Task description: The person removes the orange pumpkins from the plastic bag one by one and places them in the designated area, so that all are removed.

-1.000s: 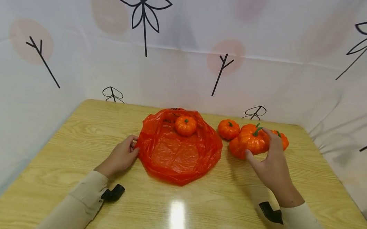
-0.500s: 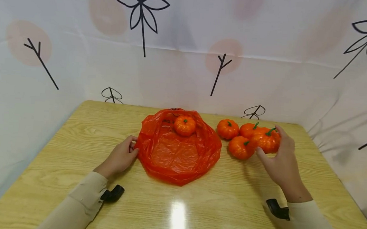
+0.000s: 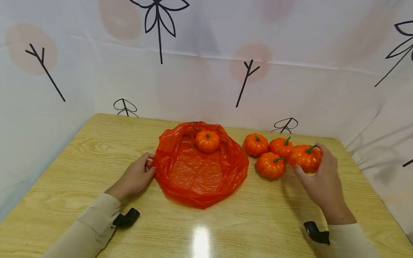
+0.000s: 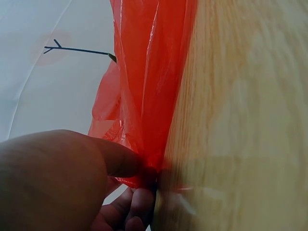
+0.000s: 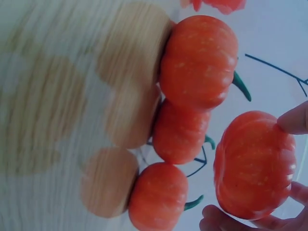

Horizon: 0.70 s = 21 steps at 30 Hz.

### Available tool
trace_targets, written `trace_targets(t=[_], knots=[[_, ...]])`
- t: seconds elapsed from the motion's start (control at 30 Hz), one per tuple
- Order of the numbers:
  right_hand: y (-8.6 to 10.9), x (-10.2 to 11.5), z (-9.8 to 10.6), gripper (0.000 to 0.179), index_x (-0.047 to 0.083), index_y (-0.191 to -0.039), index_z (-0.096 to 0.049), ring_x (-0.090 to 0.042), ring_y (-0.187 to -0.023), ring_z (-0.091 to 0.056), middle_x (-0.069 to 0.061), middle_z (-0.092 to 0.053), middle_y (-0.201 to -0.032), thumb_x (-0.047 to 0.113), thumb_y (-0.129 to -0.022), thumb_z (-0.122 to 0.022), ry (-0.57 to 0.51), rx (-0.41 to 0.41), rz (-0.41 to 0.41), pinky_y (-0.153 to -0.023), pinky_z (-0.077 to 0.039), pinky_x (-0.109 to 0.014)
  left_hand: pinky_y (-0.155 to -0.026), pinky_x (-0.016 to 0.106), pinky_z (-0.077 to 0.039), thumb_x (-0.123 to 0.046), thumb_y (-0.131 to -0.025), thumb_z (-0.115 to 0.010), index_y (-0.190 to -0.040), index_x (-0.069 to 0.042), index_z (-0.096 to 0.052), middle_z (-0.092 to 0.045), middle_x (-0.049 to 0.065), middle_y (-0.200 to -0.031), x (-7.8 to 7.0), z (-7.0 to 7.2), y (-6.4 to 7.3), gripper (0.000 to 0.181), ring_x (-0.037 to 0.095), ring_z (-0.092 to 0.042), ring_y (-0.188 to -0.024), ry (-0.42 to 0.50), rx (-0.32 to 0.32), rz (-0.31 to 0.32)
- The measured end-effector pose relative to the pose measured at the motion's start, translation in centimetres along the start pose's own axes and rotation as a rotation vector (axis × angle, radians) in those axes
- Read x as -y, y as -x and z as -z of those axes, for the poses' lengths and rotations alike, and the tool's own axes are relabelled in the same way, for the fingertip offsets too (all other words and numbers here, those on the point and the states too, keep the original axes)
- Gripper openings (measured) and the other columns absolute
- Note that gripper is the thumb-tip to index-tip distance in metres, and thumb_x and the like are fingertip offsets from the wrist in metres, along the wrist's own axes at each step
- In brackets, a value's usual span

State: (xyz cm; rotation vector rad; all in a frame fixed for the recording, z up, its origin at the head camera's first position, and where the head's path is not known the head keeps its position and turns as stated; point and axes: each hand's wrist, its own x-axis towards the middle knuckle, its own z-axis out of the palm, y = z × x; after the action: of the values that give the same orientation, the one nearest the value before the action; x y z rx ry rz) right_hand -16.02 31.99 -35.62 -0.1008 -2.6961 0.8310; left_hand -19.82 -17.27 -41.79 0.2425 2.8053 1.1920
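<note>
My left hand (image 3: 136, 176) pinches the left rim of a red plastic bag (image 3: 197, 175), which lies spread with its mouth facing up. In the left wrist view, thumb and fingers nip a fold of that bag (image 4: 151, 86) close to the tabletop. Inside it, toward the back, sits a small orange pumpkin (image 3: 207, 141). My right hand (image 3: 324, 186) holds another orange pumpkin (image 3: 304, 158) with a green stem. The right wrist view shows this held pumpkin (image 5: 255, 163) between thumb and fingers, raised off the table. Three more pumpkins stand to its left: one in front (image 3: 271, 166), two behind (image 3: 256, 145).
All of this is on a light wood-grain table (image 3: 166, 232). A white patterned cloth (image 3: 201, 86) hangs behind and along both sides. Each sleeve has a black curved piece near the wrist, such as the left one (image 3: 127, 218). Light glares on the front of the tabletop.
My right hand has carried its pumpkin to the right, away from the bag, uncovering the pumpkins it overlapped. The left hand and the bag have stayed in place.
</note>
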Motion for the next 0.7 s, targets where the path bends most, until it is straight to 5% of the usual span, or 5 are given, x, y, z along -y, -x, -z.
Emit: trace_targets(t=[0.7], knots=[[-0.19,-0.84,-0.47,0.086,-0.005,-0.152,-0.016,-0.057,-0.116,-0.044,-0.043,-0.038,-0.134,0.027,-0.091,-0.068,0.081,0.081,-0.057,-0.089,-0.042,-0.074,-0.073,0.027,-0.046,-0.009,-0.099,-0.056,-0.128,-0.002,-0.051,-0.06,0.011,-0.097,-0.19,-0.01,0.11,0.03,0.018,-0.054,-0.081,-0.003,-0.012,-0.005]])
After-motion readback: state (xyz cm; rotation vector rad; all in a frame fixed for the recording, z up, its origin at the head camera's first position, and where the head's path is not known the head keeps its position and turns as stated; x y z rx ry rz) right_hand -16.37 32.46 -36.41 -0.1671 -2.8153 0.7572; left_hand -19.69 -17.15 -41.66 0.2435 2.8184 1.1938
